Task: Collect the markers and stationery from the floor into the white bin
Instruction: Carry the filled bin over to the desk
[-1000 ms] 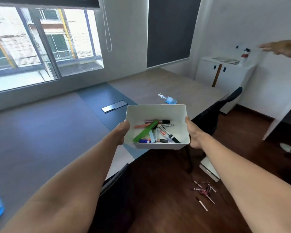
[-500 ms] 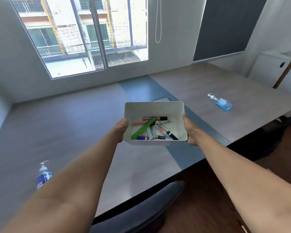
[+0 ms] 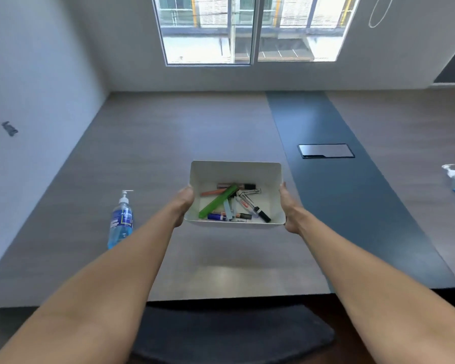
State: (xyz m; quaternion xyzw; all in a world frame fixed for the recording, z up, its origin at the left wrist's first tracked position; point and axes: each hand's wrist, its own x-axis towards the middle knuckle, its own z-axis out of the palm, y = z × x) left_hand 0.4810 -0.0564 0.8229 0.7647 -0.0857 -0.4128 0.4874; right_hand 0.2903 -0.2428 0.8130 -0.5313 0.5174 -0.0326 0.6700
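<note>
L hand (image 3: 185, 203) & R hand (image 3: 288, 206) each clamp a side wall of the white bin (image 3: 235, 171), held above the grey table (image 3: 153, 143). Markers (image 3: 252, 206) + green ruler (image 3: 217, 201) lie inside. Prob. set-down step; next: lower it level, then let go.

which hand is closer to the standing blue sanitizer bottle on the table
Left. The left hand grips the white bin's left side, just right of the bottle; the right hand holds the bin's far side.
</note>
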